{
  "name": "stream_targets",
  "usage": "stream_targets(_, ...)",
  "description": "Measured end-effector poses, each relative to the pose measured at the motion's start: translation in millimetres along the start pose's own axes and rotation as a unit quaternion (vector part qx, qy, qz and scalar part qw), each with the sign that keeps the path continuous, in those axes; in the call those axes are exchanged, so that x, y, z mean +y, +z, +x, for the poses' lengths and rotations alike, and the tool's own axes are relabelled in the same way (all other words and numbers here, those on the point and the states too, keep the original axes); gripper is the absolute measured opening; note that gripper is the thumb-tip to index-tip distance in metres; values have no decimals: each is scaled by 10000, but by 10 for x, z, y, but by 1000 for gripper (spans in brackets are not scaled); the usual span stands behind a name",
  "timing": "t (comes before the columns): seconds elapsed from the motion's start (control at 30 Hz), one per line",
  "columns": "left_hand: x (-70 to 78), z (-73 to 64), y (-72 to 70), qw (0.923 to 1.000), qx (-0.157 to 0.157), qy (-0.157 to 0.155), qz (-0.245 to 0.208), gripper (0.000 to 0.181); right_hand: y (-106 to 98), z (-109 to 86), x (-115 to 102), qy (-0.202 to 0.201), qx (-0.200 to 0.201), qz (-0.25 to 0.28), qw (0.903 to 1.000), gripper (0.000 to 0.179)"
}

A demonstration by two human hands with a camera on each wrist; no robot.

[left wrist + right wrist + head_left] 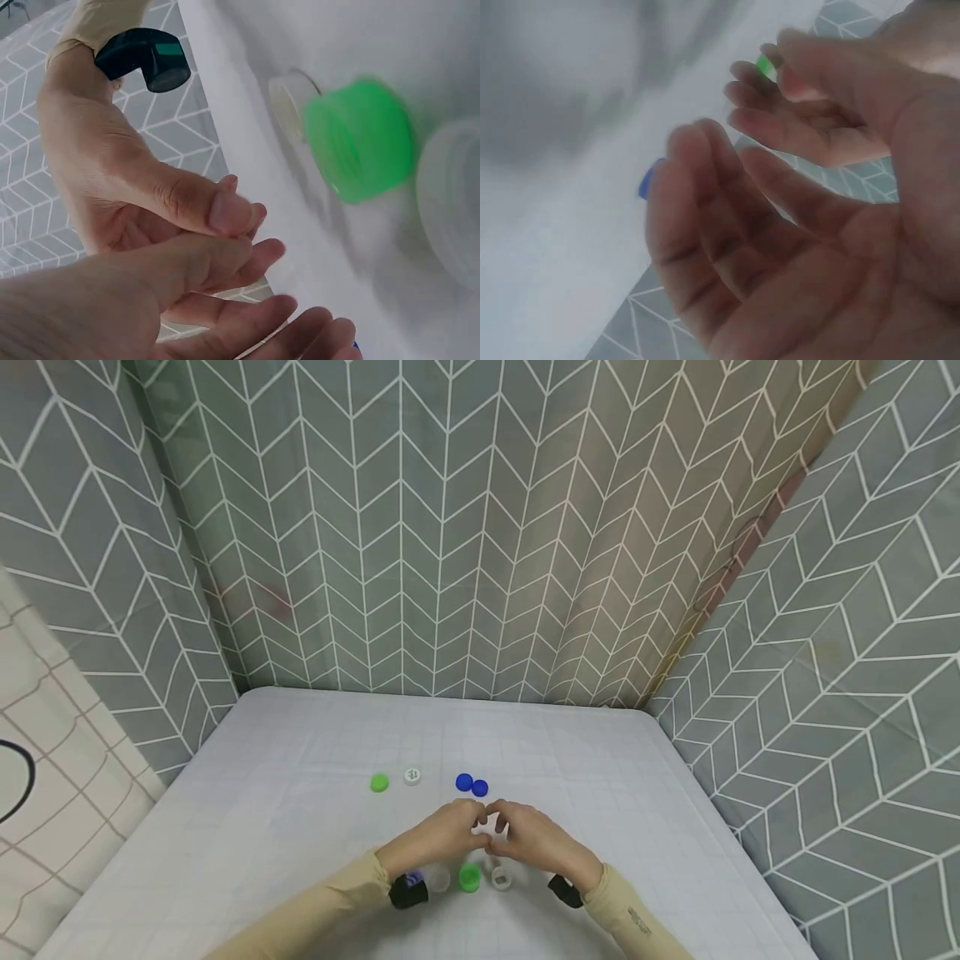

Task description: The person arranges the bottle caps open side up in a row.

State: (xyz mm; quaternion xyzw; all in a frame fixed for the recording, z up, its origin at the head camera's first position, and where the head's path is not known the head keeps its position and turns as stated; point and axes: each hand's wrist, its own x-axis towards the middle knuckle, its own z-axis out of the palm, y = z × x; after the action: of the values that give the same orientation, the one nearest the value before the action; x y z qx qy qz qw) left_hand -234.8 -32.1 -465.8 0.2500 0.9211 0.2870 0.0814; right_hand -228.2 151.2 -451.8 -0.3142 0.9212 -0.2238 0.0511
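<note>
My left hand and right hand come together over the table, thumbs and fingertips close to each other. Loosely bent fingers show on both, with nothing visible in either palm. Just on the near side of them stand a green open container, a white one and a translucent one. A purple item is partly hidden by the left wrist. In the left wrist view the green container is blurred, its opening facing the camera.
Beyond the hands lie two blue round caps, a green cap and a white cap with a dark mark. A white cloth covers the table. Patterned grey curtains hang behind and at the sides.
</note>
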Motion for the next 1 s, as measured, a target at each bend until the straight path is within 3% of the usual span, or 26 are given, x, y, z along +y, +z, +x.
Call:
stream_targets(0.3, -118, 115, -57, 9988, 407, -211, -188, 37, 18, 193, 87, 293, 337, 165, 9989, 47)
stream_targets(0.47, -181, 160, -84, 9985, 451, -310, 79, 40, 36, 320, 150, 510, 487, 157, 9974, 50)
stream_targets(0.6, -246, 228, -72, 9968, 596, -317, 420, 36, 64, 421, 192, 745, 522, 93, 9958, 56)
stream_targets(0.77, -321, 328, -61, 9959, 774, -348, 313, 24, 97, 523, 254, 919, 516, 55, 9944, 63)
stream_targets(1.0, -386, 424, -61, 9952, 759, -506, 362, 18, 131, 592, 305, 1102, 475, 126, 9927, 63)
